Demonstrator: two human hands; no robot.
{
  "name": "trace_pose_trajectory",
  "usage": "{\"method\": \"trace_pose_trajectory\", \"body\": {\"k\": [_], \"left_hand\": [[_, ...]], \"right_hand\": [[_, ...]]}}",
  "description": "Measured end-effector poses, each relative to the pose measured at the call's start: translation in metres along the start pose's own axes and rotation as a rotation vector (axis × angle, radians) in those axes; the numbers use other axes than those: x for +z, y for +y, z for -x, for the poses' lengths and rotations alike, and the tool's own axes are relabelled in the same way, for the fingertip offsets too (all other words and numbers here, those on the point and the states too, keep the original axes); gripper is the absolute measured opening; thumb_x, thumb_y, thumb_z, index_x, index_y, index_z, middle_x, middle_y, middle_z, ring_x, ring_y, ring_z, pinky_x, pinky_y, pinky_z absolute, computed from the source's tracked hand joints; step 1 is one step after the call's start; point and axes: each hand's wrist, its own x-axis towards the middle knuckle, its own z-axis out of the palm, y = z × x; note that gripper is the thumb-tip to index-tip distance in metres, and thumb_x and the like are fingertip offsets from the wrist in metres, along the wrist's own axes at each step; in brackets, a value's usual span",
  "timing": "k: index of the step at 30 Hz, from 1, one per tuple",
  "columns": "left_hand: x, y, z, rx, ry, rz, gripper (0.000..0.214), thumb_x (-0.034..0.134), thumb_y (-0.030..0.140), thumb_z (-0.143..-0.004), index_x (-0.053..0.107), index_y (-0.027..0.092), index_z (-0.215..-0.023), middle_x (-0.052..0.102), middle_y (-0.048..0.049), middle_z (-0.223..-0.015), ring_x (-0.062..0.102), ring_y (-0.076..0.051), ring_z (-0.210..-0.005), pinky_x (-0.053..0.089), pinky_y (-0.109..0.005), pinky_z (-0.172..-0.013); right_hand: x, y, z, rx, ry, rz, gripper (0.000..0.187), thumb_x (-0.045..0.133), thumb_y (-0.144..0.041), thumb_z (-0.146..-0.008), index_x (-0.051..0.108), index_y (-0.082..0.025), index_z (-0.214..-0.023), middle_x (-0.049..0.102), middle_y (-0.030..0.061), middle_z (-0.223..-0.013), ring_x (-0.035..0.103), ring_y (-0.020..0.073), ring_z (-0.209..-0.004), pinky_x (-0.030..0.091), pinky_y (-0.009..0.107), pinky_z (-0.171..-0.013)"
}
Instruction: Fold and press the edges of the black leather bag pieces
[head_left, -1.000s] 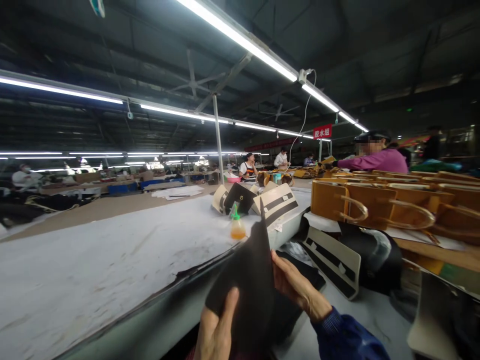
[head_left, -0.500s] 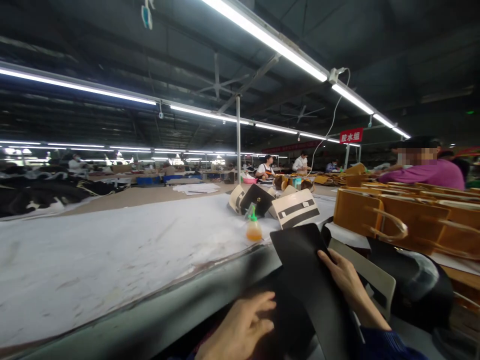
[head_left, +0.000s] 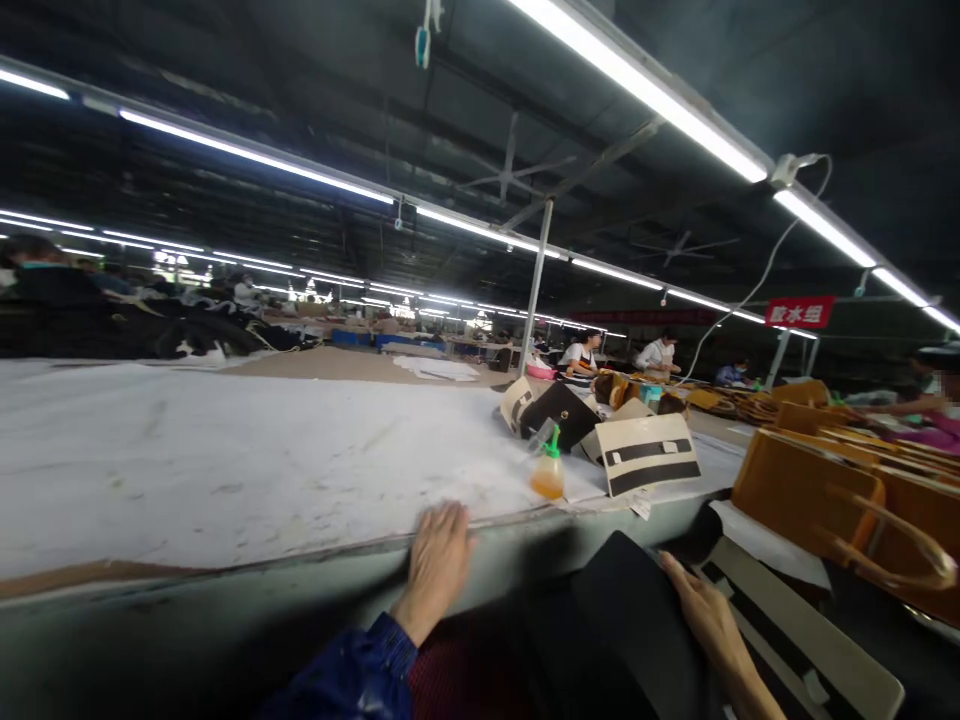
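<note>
Stretching across the view, the desk (head_left: pixel 225 615) lay under white paper (head_left: pixel 225 460). Below its near edge, a black sheet (head_left: pixel 615 620) lay in front of the person. A cream panel (head_left: pixel 649 455) with black stripes leaned on the desk. The left hand (head_left: pixel 439 560) lay on the desk's edge, its grip spread flat. The right hand (head_left: pixel 705 625) rested along the sheet's right side; whether its grip pinched the sheet could not be told in that dim corner. An orange bottle (head_left: pixel 548 475) stood just beside the panel.
</note>
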Motion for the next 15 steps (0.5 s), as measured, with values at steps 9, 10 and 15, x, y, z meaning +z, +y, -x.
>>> {"method": "trace_pose_trajectory", "body": {"k": [9,10,15], "left_hand": [[0.011,-0.008,0.004,0.012,-0.018,-0.315,0.049,0.058,0.024,-0.093,0.054,0.003,-0.137,0.050,-0.0231,-0.147,0.043,-0.035,-0.141,0.033,-0.053,-0.118],[0.011,-0.009,0.005,0.018,-0.021,-0.339,0.050,0.057,0.025,-0.093,0.054,0.002,-0.138,0.049,-0.0232,-0.147,0.043,-0.035,-0.140,0.034,-0.052,-0.118],[0.014,-0.013,0.007,0.065,-0.012,-0.438,0.053,0.055,0.032,-0.095,0.052,0.002,-0.139,0.050,-0.0219,-0.148,0.045,-0.034,-0.139,0.037,-0.049,-0.117]], "right_hand": [[0.033,-0.090,-0.091,-0.002,-0.016,0.372,0.032,0.059,-0.039,-0.097,0.061,-0.020,-0.122,0.060,0.0091,-0.129,0.060,0.0241,-0.112,0.051,0.048,-0.095],[0.034,-0.098,-0.101,0.041,-0.016,0.405,0.034,0.060,-0.041,-0.097,0.061,-0.018,-0.122,0.061,0.0093,-0.127,0.061,0.0240,-0.110,0.051,0.048,-0.094],[0.030,-0.119,-0.132,0.150,-0.028,0.515,0.035,0.062,-0.041,-0.095,0.061,-0.017,-0.120,0.063,0.0092,-0.121,0.064,0.0227,-0.104,0.054,0.044,-0.088]]}}
